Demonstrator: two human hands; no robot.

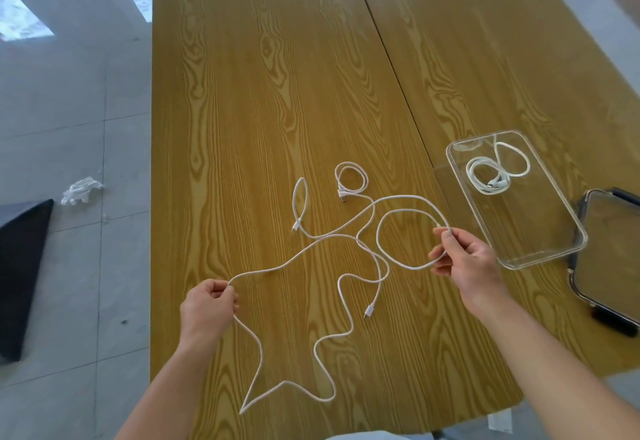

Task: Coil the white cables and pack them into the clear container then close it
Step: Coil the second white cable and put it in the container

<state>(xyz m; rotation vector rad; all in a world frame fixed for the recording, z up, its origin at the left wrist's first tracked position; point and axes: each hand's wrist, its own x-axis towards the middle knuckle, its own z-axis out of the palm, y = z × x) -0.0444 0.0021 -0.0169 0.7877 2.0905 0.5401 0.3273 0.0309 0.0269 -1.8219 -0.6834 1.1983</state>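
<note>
Our right hand (462, 259) and left hand (207, 304) both pinch the long white braided cable (349, 325); we should keep loops even and small for the clear rectangular plastic container (540, 256) at right.

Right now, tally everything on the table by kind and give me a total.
Coiled white cable in the container: 1
Loose white cables: 2, as far as the tangle can be traced
Clear container: 1
Dark-rimmed lid: 1
Total: 5
</note>
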